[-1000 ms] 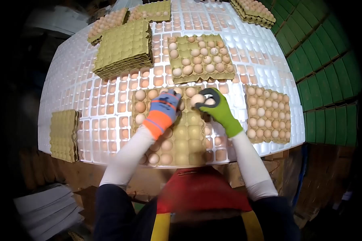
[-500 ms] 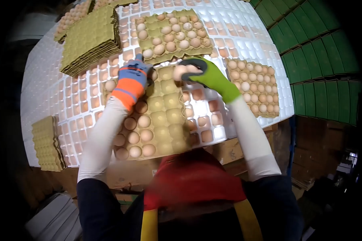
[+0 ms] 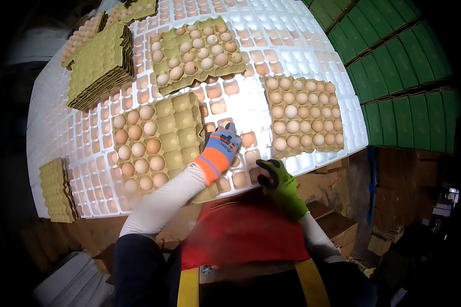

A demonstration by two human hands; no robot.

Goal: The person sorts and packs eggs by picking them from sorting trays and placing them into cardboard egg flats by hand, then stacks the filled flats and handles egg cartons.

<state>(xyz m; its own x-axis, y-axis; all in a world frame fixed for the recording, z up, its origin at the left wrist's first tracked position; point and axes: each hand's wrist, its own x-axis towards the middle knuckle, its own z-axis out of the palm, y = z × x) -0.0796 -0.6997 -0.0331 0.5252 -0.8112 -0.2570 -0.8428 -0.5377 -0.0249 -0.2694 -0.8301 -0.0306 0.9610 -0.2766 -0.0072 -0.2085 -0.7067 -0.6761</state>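
Note:
My left hand [image 3: 222, 148], in a blue-grey glove with an orange cuff, reaches over the white plastic egg tray [image 3: 249, 106]. Its thumb and a stretched finger show apart; the other fingers are largely hidden. Just past the fingertips is an egg [image 3: 224, 122]. By the table's front edge, my right hand [image 3: 281, 188], gloved green and black, is open, thumb and forefinger apart beside another egg [image 3: 255, 175]. Left of my hands lies a pulp egg tray [image 3: 182, 120], with eggs [image 3: 138, 149] in its left part and bare cups on its right.
A partly filled pulp tray [image 3: 200, 77] lies farther back, and a fuller tray of eggs [image 3: 306, 113] lies right. Stacked pulp trays [image 3: 100, 66] stand at back left; a smaller stack [image 3: 59, 189] is front left. Green boxes [image 3: 394, 71] line the right side.
My right hand has come down toward the front edge, and the eggs it held are out of it. My left hand has moved right, off the pulp tray. The view has shifted slightly.

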